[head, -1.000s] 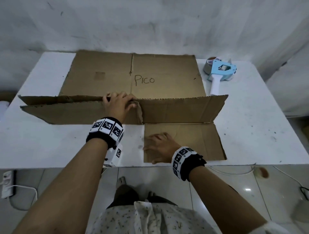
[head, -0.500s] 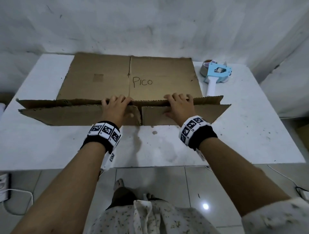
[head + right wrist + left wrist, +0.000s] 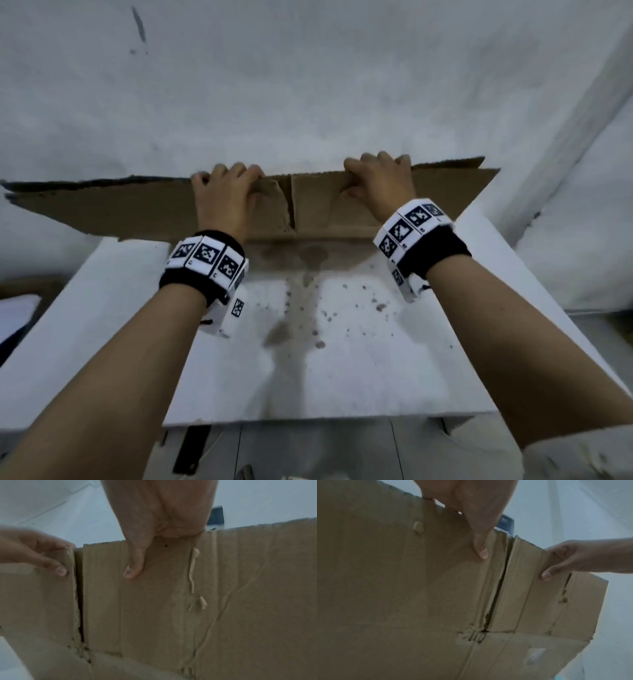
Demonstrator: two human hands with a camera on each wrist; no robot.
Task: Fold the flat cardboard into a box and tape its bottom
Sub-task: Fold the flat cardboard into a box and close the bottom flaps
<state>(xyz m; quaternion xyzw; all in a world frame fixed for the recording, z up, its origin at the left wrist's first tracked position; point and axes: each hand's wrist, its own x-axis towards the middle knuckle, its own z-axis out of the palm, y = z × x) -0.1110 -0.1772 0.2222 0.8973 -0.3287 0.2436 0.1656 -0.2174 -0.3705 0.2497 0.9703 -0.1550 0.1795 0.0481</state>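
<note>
The flat brown cardboard (image 3: 113, 209) stands raised on edge across the far part of the white table (image 3: 359, 370), its near flaps facing me. My left hand (image 3: 226, 192) grips the top edge just left of the slit between two flaps, fingers over the top and thumb on the near face. My right hand (image 3: 373, 181) grips the top edge right of that slit in the same way. In the left wrist view the cardboard (image 3: 393, 588) fills the frame with the left thumb (image 3: 481, 547) pressed on it. The right wrist view shows the right thumb (image 3: 135, 563) on the flap (image 3: 154, 601). The tape dispenser is hidden.
A stained grey wall (image 3: 308, 85) rises right behind the table. The table's near edge (image 3: 325, 416) runs below my forearms, with tiled floor (image 3: 342, 452) under it. A white surface (image 3: 20, 308) lies at the far left.
Both hands have lifted the cardboard from lying on the table to standing upright. A second ago the right hand lay on the near flap; it now grips the top edge. The view tilted upward.
</note>
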